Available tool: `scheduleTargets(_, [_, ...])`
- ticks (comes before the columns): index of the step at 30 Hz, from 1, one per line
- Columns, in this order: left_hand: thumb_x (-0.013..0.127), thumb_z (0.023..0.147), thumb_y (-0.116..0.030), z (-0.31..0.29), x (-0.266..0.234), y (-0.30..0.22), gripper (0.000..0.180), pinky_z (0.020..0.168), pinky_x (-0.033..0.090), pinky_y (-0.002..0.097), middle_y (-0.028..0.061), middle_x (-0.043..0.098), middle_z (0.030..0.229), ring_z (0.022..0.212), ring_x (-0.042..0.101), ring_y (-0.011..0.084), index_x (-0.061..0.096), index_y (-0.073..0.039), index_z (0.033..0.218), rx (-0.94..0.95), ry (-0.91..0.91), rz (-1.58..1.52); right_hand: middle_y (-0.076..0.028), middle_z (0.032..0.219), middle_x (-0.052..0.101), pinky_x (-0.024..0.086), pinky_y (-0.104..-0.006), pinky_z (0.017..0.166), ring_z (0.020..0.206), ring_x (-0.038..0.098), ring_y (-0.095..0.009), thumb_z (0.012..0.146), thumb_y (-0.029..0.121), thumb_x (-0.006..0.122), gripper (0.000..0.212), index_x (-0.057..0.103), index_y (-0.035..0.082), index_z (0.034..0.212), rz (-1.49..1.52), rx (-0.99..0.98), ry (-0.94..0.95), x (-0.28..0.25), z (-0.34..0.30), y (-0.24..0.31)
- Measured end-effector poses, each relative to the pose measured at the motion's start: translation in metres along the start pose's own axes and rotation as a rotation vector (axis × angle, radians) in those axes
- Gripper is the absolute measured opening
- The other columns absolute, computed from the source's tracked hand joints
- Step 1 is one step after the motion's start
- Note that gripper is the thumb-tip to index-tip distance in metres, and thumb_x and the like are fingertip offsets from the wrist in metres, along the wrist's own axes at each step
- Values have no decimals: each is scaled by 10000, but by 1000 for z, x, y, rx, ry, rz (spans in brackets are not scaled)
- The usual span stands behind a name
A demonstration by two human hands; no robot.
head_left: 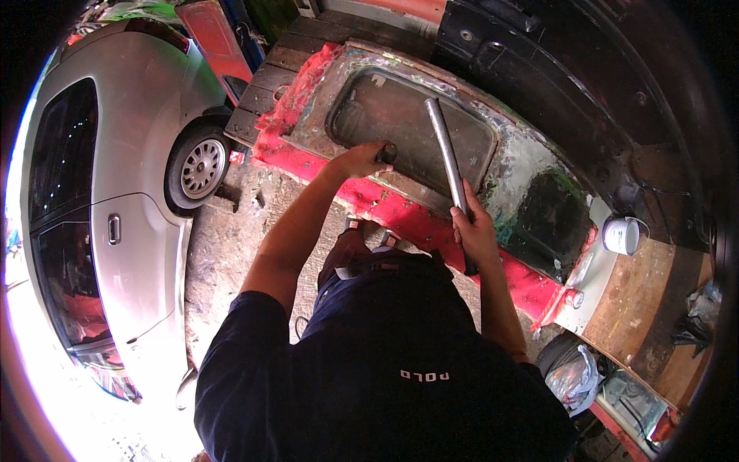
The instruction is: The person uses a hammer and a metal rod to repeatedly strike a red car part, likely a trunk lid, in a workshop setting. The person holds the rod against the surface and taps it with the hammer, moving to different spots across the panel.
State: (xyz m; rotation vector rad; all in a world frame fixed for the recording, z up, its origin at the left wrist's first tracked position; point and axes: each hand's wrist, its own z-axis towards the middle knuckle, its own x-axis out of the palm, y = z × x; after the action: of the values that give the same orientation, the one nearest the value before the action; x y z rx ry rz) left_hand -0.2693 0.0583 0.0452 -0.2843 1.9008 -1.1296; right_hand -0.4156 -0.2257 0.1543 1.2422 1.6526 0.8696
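The two hands of the person are apart from each other, above the bench side. The right hand (478, 229) is closed around a long, narrow, silver-coloured metal bar with a dark lower end (445, 144). This bar stands aslant, its upper end in front of the recess of a worn metal panel, grey and brown with a black area (517, 189). Whether the bar touches the panel, I cannot tell. The left hand (360, 161) is closed on a small, dark, rounded piece (387, 152), near the lower edge of the same recess; its exact kind is not clear.

The panel lies flat upon a bright red, worn cloth (377, 202), and this cloth is spread on a bench of dark wooden planks (271, 75). To the right of the panel stands a small white bucket with a thin handle (620, 236), near a brown wooden board (631, 289). On the left side, well apart from the hands, is a silver-coloured car with dark windows (142, 223).
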Motion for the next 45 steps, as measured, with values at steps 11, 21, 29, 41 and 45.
scheduleTargets(11, [708,867,-259,-1,7,15,445,881,464,408,178,646,1057,1002,618,291,521,-29,1199,65,-9,-22,16,660,513,427,-252,485,519,476,-71,930,114,614,628,372,260,1490,13,24,-17,0,-1,2])
scheduleTargets(21, [725,852,-248,-2,5,12,501,912,462,395,180,641,1111,1055,615,288,514,-34,1253,42,2,-29,19,667,500,418,-237,484,514,456,-63,946,100,574,628,325,213,1511,-22,-6,5,5,0,-1])
scheduleTargets(29, [739,838,-291,0,7,16,626,985,441,405,188,605,1231,1157,575,311,470,-55,1351,47,34,-31,-196,1273,601,472,-380,956,1097,627,-346,938,145,557,586,351,125,1486,-408,-301,-9,13,-2,-14])
scheduleTargets(41, [767,797,-312,-8,7,8,583,906,484,423,194,648,1139,1073,630,337,525,-49,1258,-11,-95,76,-147,1176,592,470,-277,785,910,598,-148,926,130,599,632,345,212,1499,-174,-32,-33,5,2,-9])
scheduleTargets(45, [779,770,-355,-9,7,-1,636,896,494,419,191,665,1095,1053,642,332,517,-60,1268,-97,-93,-15,44,674,473,398,-219,475,524,432,-46,954,90,565,617,331,227,1509,-140,-127,-37,2,3,-28])
